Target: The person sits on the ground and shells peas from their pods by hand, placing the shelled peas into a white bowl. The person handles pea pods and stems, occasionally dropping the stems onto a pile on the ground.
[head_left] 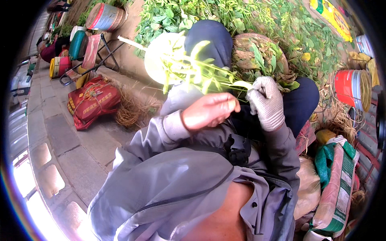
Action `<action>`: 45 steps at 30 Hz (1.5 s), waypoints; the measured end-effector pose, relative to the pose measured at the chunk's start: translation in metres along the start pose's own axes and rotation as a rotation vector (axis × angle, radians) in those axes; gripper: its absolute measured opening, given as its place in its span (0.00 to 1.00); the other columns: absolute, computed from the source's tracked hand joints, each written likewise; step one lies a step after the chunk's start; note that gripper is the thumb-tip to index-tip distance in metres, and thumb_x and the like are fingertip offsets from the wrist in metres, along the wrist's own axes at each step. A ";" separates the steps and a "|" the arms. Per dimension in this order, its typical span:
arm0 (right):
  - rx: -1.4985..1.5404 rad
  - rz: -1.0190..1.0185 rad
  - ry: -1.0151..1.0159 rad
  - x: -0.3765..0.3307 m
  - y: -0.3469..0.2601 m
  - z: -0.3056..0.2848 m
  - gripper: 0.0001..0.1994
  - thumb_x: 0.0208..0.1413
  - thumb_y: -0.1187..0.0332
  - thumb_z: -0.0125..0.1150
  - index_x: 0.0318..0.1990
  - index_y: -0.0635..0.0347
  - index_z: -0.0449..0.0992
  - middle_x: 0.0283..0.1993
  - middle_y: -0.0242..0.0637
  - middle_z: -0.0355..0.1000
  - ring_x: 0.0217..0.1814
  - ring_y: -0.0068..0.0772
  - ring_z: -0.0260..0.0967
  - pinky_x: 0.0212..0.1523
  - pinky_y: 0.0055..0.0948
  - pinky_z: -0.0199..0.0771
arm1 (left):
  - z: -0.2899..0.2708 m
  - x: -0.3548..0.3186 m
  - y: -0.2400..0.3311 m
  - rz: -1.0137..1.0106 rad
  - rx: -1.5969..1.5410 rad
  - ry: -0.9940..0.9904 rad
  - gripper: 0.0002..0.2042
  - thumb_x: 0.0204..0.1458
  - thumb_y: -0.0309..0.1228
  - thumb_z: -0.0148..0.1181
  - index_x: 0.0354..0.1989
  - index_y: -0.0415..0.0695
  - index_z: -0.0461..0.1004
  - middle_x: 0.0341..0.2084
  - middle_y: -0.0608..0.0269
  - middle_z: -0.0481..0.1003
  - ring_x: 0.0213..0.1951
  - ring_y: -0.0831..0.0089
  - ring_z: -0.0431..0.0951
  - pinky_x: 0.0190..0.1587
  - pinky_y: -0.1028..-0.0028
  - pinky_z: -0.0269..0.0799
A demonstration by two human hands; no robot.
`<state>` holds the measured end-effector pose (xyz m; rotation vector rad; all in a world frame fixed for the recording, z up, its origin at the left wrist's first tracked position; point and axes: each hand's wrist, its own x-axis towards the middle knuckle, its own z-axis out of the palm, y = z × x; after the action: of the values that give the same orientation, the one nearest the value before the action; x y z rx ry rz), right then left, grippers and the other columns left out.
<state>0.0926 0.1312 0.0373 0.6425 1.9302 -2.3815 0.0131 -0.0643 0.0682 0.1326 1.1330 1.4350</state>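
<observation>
A bean plant stalk (pixel 193 66) with green pods and a pale stem end stretches across in front of my knees, brightly overexposed. My right hand (pixel 267 105), in a pale knitted glove, is closed around its right-hand end. Just below the stalk is my bare left hand (pixel 211 111), its fingers curled in with the thumb against them. Whatever may be between those fingers is hidden. Behind the pods stands a round white container (pixel 155 64), too glaring to make out fully.
A round basket (pixel 283 52) with dry leaves lies beyond my knees, before a heap of bean plants (pixel 253 16). Left are a red bag (pixel 94 100), a folding stool (pixel 92 52) and a bucket (pixel 106 17). A red bucket (pixel 354 89) and sacks (pixel 333 184) are right.
</observation>
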 end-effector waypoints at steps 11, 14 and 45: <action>-0.495 -0.303 -0.029 -0.030 0.011 0.028 0.08 0.51 0.74 0.60 0.38 0.58 0.69 0.30 0.42 0.75 0.33 0.37 0.78 0.33 0.32 0.76 | -0.008 0.022 -0.013 -0.062 -0.387 0.131 0.08 0.57 0.32 0.58 0.43 0.46 0.72 0.27 0.74 0.70 0.24 0.86 0.64 0.22 0.85 0.56; -0.169 -0.020 -0.128 -0.035 0.021 0.019 0.12 0.52 0.74 0.60 0.43 0.59 0.68 0.39 0.37 0.72 0.39 0.24 0.70 0.39 0.25 0.72 | -0.014 0.023 -0.019 0.002 -0.432 0.063 0.06 0.57 0.31 0.58 0.41 0.46 0.73 0.27 0.74 0.71 0.24 0.86 0.64 0.22 0.85 0.56; -0.081 0.050 -0.385 -0.029 0.019 0.010 0.09 0.62 0.69 0.48 0.44 0.63 0.72 0.30 0.30 0.70 0.29 0.20 0.66 0.31 0.20 0.67 | -0.010 0.020 -0.013 0.093 -0.133 0.038 0.06 0.57 0.32 0.59 0.36 0.43 0.72 0.27 0.74 0.70 0.25 0.87 0.63 0.27 0.85 0.59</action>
<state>0.1209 0.1096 0.0301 0.2036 1.8065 -2.1832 0.0111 -0.0560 0.0435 0.0655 1.0703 1.5964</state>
